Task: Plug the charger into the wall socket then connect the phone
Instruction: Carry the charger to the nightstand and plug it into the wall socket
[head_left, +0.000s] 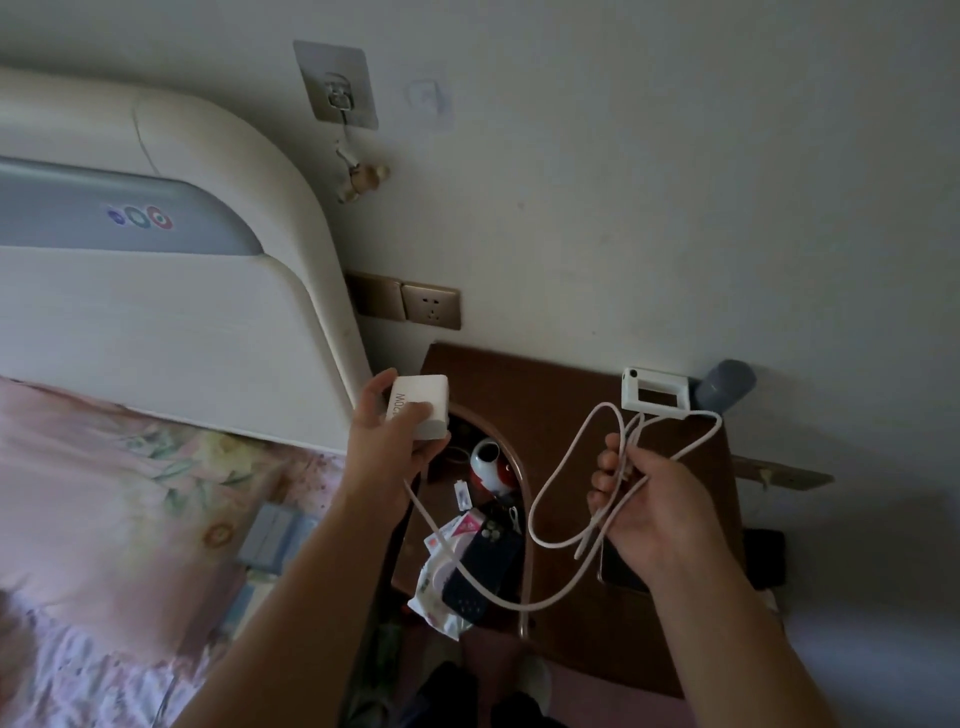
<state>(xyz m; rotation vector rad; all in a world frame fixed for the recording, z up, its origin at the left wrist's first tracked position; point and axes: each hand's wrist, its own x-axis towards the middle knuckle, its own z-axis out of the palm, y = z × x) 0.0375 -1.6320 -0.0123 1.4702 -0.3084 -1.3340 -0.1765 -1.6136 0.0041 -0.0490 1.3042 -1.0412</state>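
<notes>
Left hand (382, 441), grip closed around a smooth white boxy plastic charger brick (422, 405), thumb pressed on its printed face, held in the air below the brass-toned rectangular wall socket (431, 306) and apart from it. Right hand (649, 504), grip closed on a bundle of pale, matte, rounded charging cable (558, 470), loops hanging loose above the dark brown glossy wooden desk (540, 384). One long strand sagging in a curve from the brick down to the bundle. Under the right wrist, flat on the desk, a thin dark slab with a metallic edge (621, 571), possibly the phone, mostly hidden. White rectangular plastic gadget with a small screen (655, 397) standing at the desk's back edge against the wall. Cream padded headboard (182, 322), rounded at the corner, left of the socket.
</notes>
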